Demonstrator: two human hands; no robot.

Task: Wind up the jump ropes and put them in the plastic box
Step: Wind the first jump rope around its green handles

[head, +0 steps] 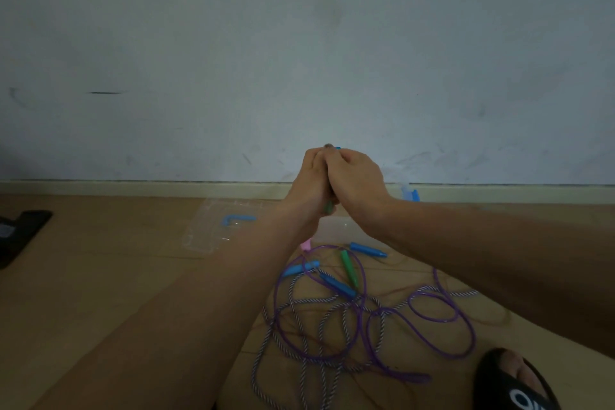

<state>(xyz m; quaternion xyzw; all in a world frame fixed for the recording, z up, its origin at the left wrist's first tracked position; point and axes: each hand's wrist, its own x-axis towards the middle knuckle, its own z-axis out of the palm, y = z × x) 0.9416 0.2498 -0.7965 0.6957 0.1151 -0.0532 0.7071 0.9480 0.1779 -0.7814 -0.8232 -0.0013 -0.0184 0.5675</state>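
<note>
Left hand (312, 176) and right hand (354, 176) pressed together, both clenched round a green handle (328, 207) poking out below. Loose jump ropes (332, 316) tangled on floor beneath; plastic box (336, 230) just behind them.

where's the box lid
In the head view the clear lid lies flat on the floor left of the hands, near the baseboard.
</note>
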